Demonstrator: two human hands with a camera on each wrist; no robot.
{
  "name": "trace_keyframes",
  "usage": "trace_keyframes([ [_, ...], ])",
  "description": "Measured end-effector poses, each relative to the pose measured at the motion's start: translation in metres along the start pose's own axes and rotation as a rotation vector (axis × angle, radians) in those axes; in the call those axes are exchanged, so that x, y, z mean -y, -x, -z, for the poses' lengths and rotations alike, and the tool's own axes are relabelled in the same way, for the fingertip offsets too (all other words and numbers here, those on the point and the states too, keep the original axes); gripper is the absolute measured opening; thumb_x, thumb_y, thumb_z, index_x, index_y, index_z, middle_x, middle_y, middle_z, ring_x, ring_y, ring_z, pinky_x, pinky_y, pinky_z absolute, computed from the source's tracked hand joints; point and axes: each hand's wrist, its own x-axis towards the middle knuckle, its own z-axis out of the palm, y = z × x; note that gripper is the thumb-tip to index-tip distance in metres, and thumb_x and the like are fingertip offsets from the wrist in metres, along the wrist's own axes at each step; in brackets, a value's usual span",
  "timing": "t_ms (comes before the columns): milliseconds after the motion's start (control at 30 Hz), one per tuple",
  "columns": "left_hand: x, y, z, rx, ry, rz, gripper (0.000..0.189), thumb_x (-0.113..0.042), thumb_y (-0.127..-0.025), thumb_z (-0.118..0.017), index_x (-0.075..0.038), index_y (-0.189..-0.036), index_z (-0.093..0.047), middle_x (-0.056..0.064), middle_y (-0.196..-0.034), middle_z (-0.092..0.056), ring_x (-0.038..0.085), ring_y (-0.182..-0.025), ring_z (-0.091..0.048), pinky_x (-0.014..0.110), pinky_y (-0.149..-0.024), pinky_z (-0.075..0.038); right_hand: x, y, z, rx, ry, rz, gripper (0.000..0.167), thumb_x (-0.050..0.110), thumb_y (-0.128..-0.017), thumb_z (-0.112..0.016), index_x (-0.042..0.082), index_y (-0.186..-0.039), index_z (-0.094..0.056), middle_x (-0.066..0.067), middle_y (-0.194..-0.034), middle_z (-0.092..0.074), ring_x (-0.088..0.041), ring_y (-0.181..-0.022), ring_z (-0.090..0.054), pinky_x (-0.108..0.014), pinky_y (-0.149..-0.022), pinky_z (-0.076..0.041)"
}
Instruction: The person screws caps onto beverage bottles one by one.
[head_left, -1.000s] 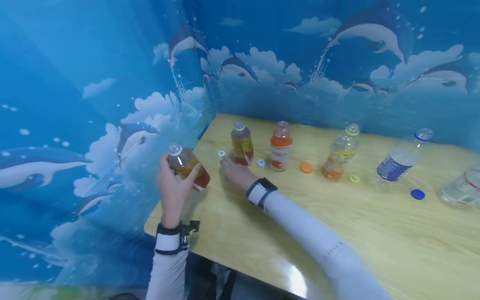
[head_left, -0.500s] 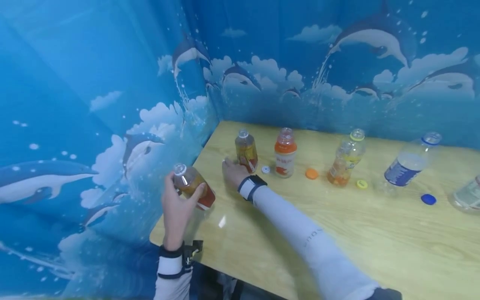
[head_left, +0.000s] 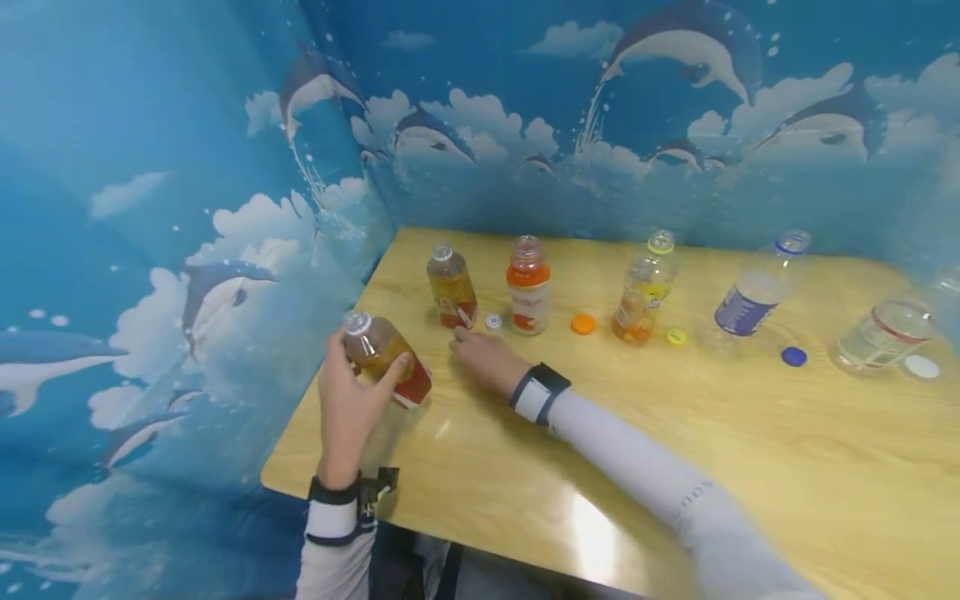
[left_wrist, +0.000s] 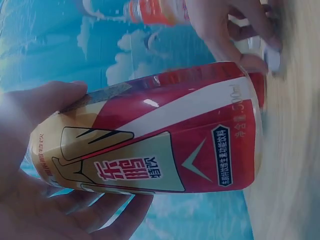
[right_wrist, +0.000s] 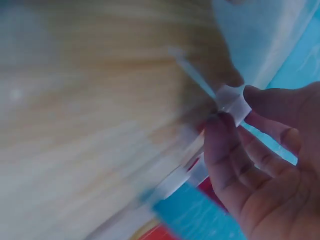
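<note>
My left hand (head_left: 352,408) grips a plastic drink bottle (head_left: 392,362) with a red and yellow label, near the table's left edge. The bottle is tilted, and its neck (head_left: 357,322) shows no cap. In the left wrist view, the printed label (left_wrist: 165,145) faces the camera. To the right of it, my right hand (head_left: 487,358) is low over the table. Its thumb and fingertips pinch a small white bottle cap (right_wrist: 234,104), seen in both wrist views; the fingers mostly hide it in the head view.
A row of uncapped bottles stands behind: a matching one (head_left: 452,287), an orange-labelled one (head_left: 528,292), a yellow-ringed one (head_left: 643,292), a blue-labelled one (head_left: 750,300) and a clear one (head_left: 881,337). Loose caps lie beside them, including an orange cap (head_left: 582,324) and a blue cap (head_left: 793,357).
The white cap lay on the table by my right fingertips; now they pinch it, and that hand has drawn toward the held bottle. My left hand keeps its grip. The head view has shifted.
</note>
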Motion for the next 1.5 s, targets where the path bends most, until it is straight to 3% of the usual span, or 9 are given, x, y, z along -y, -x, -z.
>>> trace_keyframes([
  [100, -0.006, -0.004, -0.011, 0.029, 0.006, -0.014, 0.081, -0.033, -0.084, -0.085, -0.008, -0.148, -0.041, 0.017, -0.137, -0.058, 0.035, -0.123, -0.059, 0.055, -0.097, -0.052, -0.011, 0.020, 0.002, -0.002, -0.054, -0.003, 0.030, 0.009, -0.100, -0.059, 0.007, -0.131, -0.062, -0.014, -0.124, -0.062, -0.024, -0.099, -0.066, -0.031, -0.081, -0.059],
  [200, -0.011, -0.007, -0.025, 0.069, 0.023, -0.034, 0.081, -0.032, -0.083, -0.086, -0.009, -0.147, -0.042, 0.016, -0.139, -0.058, 0.034, -0.124, -0.059, 0.054, -0.097, -0.052, -0.019, 0.045, 0.009, -0.009, -0.115, -0.013, 0.027, 0.014, -0.101, -0.061, 0.008, -0.127, -0.063, -0.012, -0.111, -0.063, -0.022, -0.086, -0.064, -0.029, -0.070, -0.057],
  [333, -0.019, -0.011, -0.050, 0.162, 0.055, -0.083, 0.082, -0.037, -0.084, -0.084, -0.012, -0.149, -0.040, 0.012, -0.142, -0.057, 0.031, -0.126, -0.058, 0.052, -0.098, -0.052, -0.033, 0.087, 0.033, -0.048, -0.219, -0.067, 0.024, 0.016, -0.097, -0.069, 0.008, -0.120, -0.065, -0.007, -0.105, -0.061, -0.017, -0.080, -0.061, -0.026, -0.066, -0.054],
  [633, -0.054, -0.026, -0.110, 0.485, 0.175, -0.209, 0.083, -0.034, -0.080, -0.088, -0.023, -0.148, -0.043, 0.003, -0.138, -0.059, 0.023, -0.124, -0.059, 0.047, -0.102, -0.052, -0.072, 0.181, 0.146, -0.289, -0.437, -0.219, 0.027, 0.018, -0.099, -0.068, 0.011, -0.124, -0.066, -0.003, -0.112, -0.064, -0.018, -0.091, -0.065, -0.036, -0.077, -0.060],
  [733, -0.067, -0.032, -0.128, 0.586, 0.193, -0.269, 0.085, -0.032, -0.079, -0.089, -0.024, -0.148, -0.042, 0.001, -0.136, -0.059, 0.020, -0.124, -0.059, 0.044, -0.102, -0.052, -0.077, 0.191, 0.180, -0.382, -0.443, -0.150, 0.029, 0.012, -0.098, -0.068, 0.012, -0.127, -0.066, -0.004, -0.117, -0.066, -0.019, -0.095, -0.065, -0.040, -0.080, -0.059],
  [833, -0.077, -0.035, -0.147, 0.662, 0.192, -0.331, 0.085, -0.033, -0.078, -0.089, -0.023, -0.148, -0.042, -0.001, -0.136, -0.059, 0.017, -0.122, -0.059, 0.040, -0.101, -0.054, -0.081, 0.187, 0.198, -0.433, -0.339, -0.034, 0.031, 0.003, -0.096, -0.068, 0.008, -0.126, -0.067, -0.007, -0.122, -0.066, -0.024, -0.106, -0.064, -0.042, -0.087, -0.058],
  [967, -0.089, -0.033, -0.166, 0.753, 0.227, -0.382, 0.085, -0.029, -0.079, -0.089, -0.020, -0.149, -0.042, 0.002, -0.137, -0.059, 0.018, -0.120, -0.061, 0.038, -0.099, -0.054, -0.084, 0.181, 0.202, -0.392, -0.254, 0.039, 0.030, -0.002, -0.095, -0.066, 0.003, -0.124, -0.068, -0.010, -0.121, -0.066, -0.027, -0.112, -0.063, -0.042, -0.092, -0.057],
  [1267, -0.113, -0.026, -0.189, 0.809, 0.203, -0.410, 0.084, -0.034, -0.082, -0.086, -0.023, -0.151, -0.039, 0.003, -0.139, -0.059, 0.018, -0.120, -0.061, 0.039, -0.098, -0.055, -0.092, 0.196, 0.201, -0.326, -0.277, -0.014, 0.031, -0.003, -0.096, -0.064, 0.001, -0.127, -0.068, -0.011, -0.123, -0.066, -0.028, -0.113, -0.065, -0.041, -0.091, -0.059],
  [1500, -0.125, -0.027, -0.204, 0.823, 0.188, -0.430, 0.084, -0.035, -0.080, -0.087, -0.020, -0.149, -0.041, 0.003, -0.136, -0.062, 0.016, -0.117, -0.063, 0.035, -0.097, -0.055, -0.099, 0.206, 0.203, -0.317, -0.280, -0.121, 0.029, 0.010, -0.096, -0.070, 0.004, -0.124, -0.070, -0.009, -0.119, -0.067, -0.026, -0.107, -0.066, -0.040, -0.086, -0.059],
])
